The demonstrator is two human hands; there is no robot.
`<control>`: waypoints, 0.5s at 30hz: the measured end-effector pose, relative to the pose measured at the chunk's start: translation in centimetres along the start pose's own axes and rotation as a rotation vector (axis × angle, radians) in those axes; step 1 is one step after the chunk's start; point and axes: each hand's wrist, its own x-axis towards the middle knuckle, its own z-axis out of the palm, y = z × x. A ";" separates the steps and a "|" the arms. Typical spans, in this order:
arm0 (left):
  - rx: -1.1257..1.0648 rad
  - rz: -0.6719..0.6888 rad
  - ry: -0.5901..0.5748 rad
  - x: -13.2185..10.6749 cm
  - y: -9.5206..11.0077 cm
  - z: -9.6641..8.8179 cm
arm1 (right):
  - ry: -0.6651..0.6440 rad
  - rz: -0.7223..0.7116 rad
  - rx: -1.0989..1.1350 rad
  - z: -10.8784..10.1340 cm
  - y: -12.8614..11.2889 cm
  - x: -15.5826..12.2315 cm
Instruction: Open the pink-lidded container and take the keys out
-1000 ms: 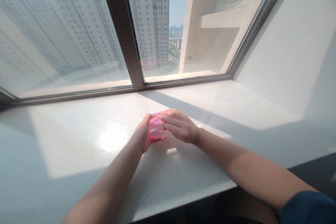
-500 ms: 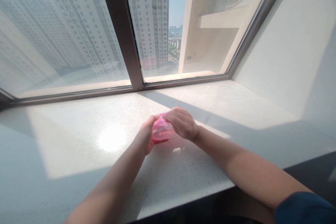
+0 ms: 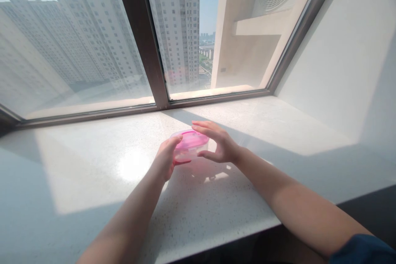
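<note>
A small clear plastic container with a pink lid is held a little above the pale sill, its lid facing up. My left hand grips its left end, thumb on top of the lid and fingers underneath. At the right end is my right hand, its fingers and thumb spread apart around that side. The fingertips lie over the lid's far edge; whether they touch it I cannot tell. What is inside the container does not show clearly.
The speckled white windowsill spreads under both hands, with a bright sun patch at left. Behind stands a window with a dark brown frame. A white wall rises at the right. The sill's front edge drops to a dark area.
My right hand has loosened from the container and spread its fingers at the right. The container has shifted slightly left in my left hand, and its lid shows more fully.
</note>
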 end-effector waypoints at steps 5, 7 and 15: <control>-0.005 -0.027 0.018 0.5 -0.1 -0.2 | -0.088 0.104 0.057 0.3 0.5 -0.4; -0.011 -0.021 0.013 0.6 -0.2 -0.3 | -0.094 0.149 0.067 0.4 0.6 -0.6; -0.076 0.035 -0.148 0.8 -0.8 -0.2 | -0.068 0.223 0.111 -0.2 0.7 -1.0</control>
